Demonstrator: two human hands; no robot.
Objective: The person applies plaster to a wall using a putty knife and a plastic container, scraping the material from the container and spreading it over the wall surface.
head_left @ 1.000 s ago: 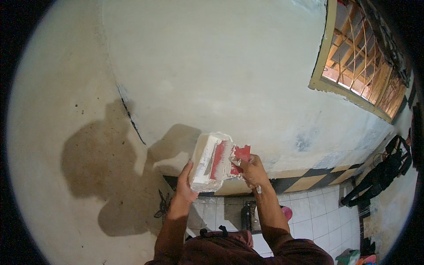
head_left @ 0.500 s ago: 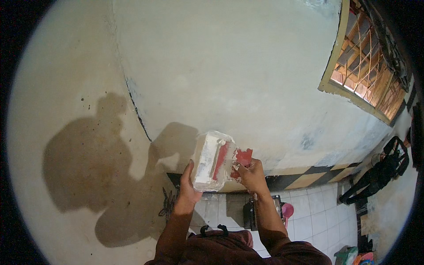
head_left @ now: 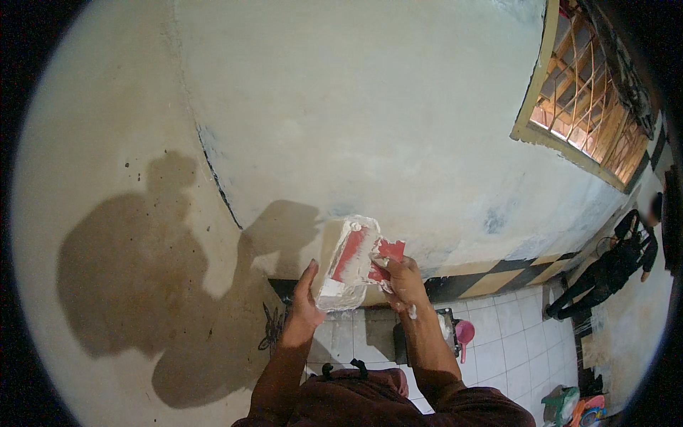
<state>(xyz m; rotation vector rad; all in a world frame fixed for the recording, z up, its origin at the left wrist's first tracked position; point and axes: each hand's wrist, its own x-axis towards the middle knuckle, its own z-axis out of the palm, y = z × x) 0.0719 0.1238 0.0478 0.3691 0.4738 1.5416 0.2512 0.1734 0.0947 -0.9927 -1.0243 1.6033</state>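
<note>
In the lower middle, my left hand (head_left: 306, 299) grips a white plastic container (head_left: 332, 295) smeared with pale paste. My right hand (head_left: 405, 281) is closed on a paste-caked red scraper (head_left: 390, 249) at the container's right side. A long red blade (head_left: 347, 252), coated with white paste, lies over the container's top; whether it joins the piece in my fingers I cannot tell. Pale paste sticks to my right wrist. Both forearms come up from the lower edge, in front of a pale wall (head_left: 356, 114).
A crack runs down the wall at left, among shadows. A barred window (head_left: 583, 92) is upper right. At far right a person in dark clothes (head_left: 605, 263) is by the wall. Below are a tiled floor (head_left: 512, 341), a pink dipper (head_left: 464, 334), a dark tray and colourful items (head_left: 569, 406).
The long red blade has moved left over the container, covering more of its white contents. My left hand has shifted slightly right. The other person at far right has shifted slightly.
</note>
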